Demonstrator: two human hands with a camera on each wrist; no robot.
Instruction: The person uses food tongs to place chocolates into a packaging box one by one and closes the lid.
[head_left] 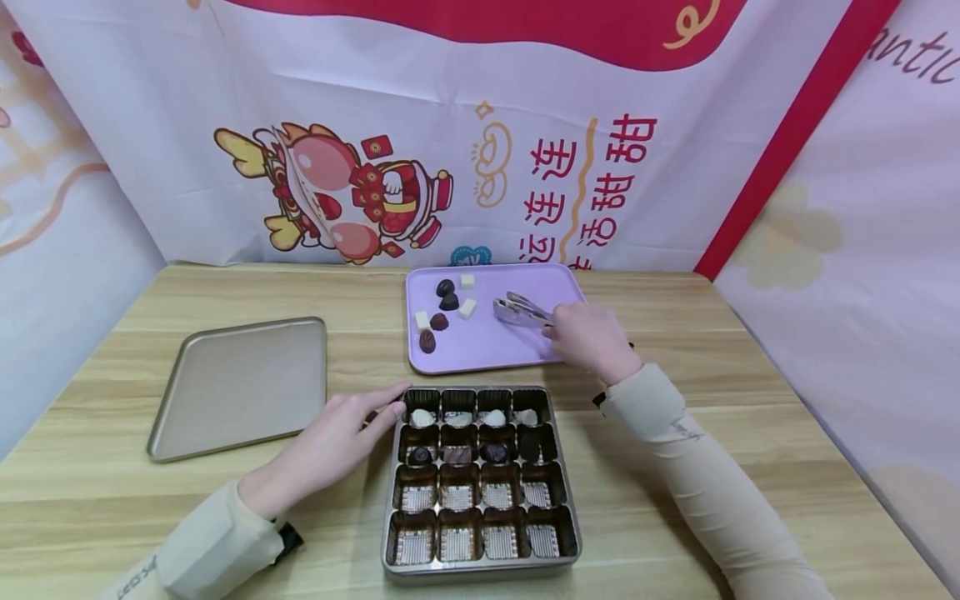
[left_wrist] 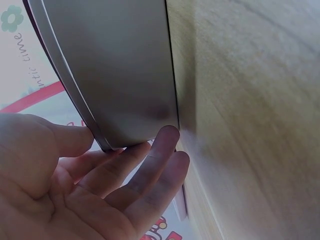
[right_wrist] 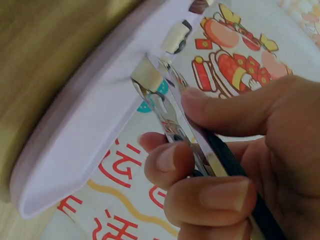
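Note:
My right hand (head_left: 592, 340) holds metal tongs (head_left: 519, 310) by their dark handles above the lilac tray (head_left: 517, 354). Their tips stand right of a white chocolate (head_left: 467, 308) in the head view; the right wrist view overlaps them with a white piece (right_wrist: 146, 75), and I cannot tell whether they touch it. Dark chocolates (head_left: 448, 302) lie on the tray's left half. My left hand (head_left: 330, 437) rests against the far left corner of a divided metal tin (head_left: 480, 568), fingers fairly straight, thumb at the rim. White chocolates (head_left: 493, 418) fill its far row, dark ones (head_left: 495, 453) the second.
A flat bronze-coloured lid or tray (head_left: 243, 387) lies on the wooden table (head_left: 675, 483), left of the tin. Behind the lilac tray hangs a printed cloth (head_left: 420, 100), which reaches down to the table's back edge. The tin's two near rows show bare ribbed bottoms.

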